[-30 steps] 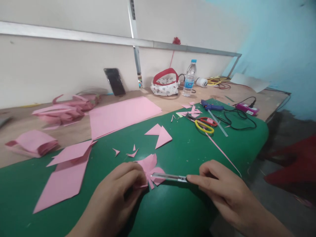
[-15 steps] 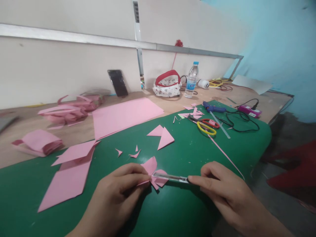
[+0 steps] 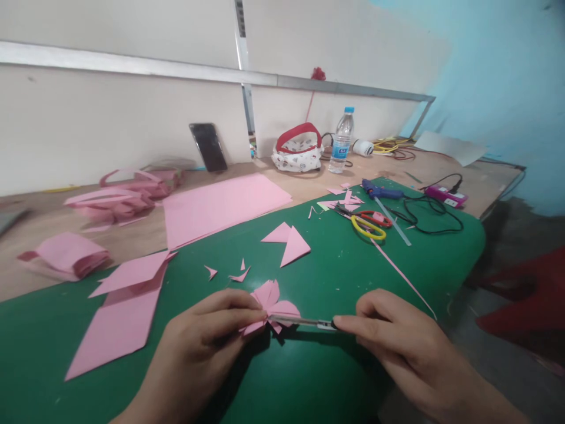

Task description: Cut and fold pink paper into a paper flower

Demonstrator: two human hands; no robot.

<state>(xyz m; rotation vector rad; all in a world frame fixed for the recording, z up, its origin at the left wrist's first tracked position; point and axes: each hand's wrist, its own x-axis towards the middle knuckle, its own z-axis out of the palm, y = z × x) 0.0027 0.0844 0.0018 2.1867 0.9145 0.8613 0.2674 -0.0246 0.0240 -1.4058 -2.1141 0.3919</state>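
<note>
My left hand pinches a pink paper flower at its left edge, thumb beneath and fingers on top. Its rounded petals spread to the right and upward. From the other side my right hand grips a slim silver utility knife, the index finger stretched along its dark slider. The knife's far end lies over the flower's middle, by my left fingertips. Its rear part is hidden in my palm. Beyond the hands, small pink offcuts and folded paper triangles rest on the green mat.
Red-and-yellow-handled scissors, a blue glue gun and its cord lie at right. Pink sheets and folded pieces are at left. Behind stand a water bottle, a pouch and a leaning phone.
The flower has turned a little, showing more of its upper petals. The knife's silver end has tilted and now looks narrower. Both hands keep their grip.
</note>
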